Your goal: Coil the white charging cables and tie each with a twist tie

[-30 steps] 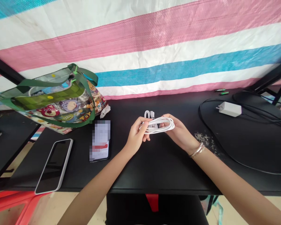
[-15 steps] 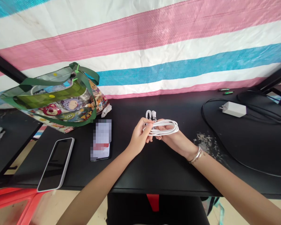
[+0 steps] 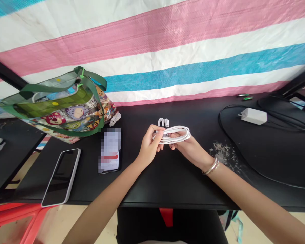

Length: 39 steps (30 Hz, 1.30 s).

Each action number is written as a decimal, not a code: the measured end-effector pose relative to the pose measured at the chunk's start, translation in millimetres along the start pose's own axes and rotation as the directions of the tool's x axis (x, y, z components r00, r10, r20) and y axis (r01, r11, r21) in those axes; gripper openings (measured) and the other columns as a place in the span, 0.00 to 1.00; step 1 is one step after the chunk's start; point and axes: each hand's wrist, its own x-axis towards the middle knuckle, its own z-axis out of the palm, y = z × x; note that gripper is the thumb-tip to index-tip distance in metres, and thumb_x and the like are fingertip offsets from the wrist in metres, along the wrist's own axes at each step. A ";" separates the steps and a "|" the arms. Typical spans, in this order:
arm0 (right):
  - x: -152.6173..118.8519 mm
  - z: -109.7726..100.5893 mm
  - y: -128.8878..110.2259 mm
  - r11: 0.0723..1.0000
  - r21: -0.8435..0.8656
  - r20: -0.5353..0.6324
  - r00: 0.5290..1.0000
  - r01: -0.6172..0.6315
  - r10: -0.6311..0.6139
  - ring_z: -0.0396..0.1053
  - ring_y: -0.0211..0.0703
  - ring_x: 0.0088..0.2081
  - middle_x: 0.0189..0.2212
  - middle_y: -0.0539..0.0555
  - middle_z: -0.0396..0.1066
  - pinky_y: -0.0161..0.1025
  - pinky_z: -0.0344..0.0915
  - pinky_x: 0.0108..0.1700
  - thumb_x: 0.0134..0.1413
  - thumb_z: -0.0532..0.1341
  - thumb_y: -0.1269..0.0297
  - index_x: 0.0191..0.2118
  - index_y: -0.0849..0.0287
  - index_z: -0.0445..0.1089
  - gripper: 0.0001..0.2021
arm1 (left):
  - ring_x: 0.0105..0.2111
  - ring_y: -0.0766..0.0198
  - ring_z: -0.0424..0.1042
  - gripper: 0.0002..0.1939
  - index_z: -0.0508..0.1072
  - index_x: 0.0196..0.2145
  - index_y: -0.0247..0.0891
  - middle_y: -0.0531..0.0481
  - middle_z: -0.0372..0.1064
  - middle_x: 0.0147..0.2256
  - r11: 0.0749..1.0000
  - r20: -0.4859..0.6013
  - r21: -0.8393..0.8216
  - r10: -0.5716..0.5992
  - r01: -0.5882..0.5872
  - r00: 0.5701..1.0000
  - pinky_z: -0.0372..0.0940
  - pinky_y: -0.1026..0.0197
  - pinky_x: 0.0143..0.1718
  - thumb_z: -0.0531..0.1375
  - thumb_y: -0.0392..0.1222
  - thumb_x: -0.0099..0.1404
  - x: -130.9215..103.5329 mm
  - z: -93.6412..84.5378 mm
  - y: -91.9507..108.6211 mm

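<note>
A white cable (image 3: pixel 179 140) is wound into a flat, oblong coil and held above the table's middle. My left hand (image 3: pixel 149 145) pinches the coil's left end between thumb and fingers. From the right, my right hand (image 3: pixel 190 150) grips the coil, its fingers behind and under the strands and partly hidden by them. Just beyond my fingers stands a smaller bundle of white cable (image 3: pixel 167 122) with dark ties; whether it joins the coil I cannot tell.
A black table (image 3: pixel 147 186) carries a character-print tote bag (image 3: pixel 76 112), a lit phone (image 3: pixel 110 149) and a dark-screened phone (image 3: pixel 61 178) on the left. On the right lie a white power adapter (image 3: pixel 254 116), a black cable (image 3: pixel 234 144), pale debris (image 3: pixel 222 152) and green batteries (image 3: pixel 248 98).
My hands and the white coil have shifted slightly left and up in view. Both hands keep their hold, and the things on the table stay in place.
</note>
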 end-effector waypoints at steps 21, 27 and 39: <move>-1.0 -2.4 5.8 0.991 0.087 -0.005 0.994 -0.105 0.105 0.61 0.32 0.16 0.16 0.44 0.66 0.34 0.63 0.22 0.35 0.73 0.54 0.26 0.57 0.68 0.17 | 0.15 0.73 0.57 0.14 0.71 0.37 0.38 0.59 0.58 0.16 0.993 -0.025 0.117 0.038 -0.035 0.999 0.51 0.69 0.15 0.54 0.50 0.63 -1.2 -0.1 -2.3; -2.2 1.8 3.4 0.997 0.063 0.026 0.999 -0.039 0.037 0.65 0.35 0.21 0.21 0.46 0.68 0.37 0.67 0.25 0.39 0.71 0.53 0.28 0.56 0.68 0.16 | 0.14 0.73 0.57 0.15 0.71 0.35 0.38 0.59 0.58 0.16 0.996 -0.075 0.084 0.023 -0.017 0.997 0.51 0.69 0.15 0.56 0.52 0.61 1.1 -1.0 -1.7; -4.3 3.0 -3.1 0.977 -0.161 0.100 0.987 0.138 -0.123 0.70 0.40 0.32 0.33 0.50 0.72 0.43 0.71 0.37 0.48 0.68 0.56 0.42 0.53 0.65 0.17 | 0.13 0.74 0.54 0.16 0.69 0.34 0.38 0.62 0.56 0.14 0.999 -0.091 -0.041 0.013 -0.017 0.996 0.55 0.69 0.17 0.58 0.55 0.60 4.7 -5.2 -2.5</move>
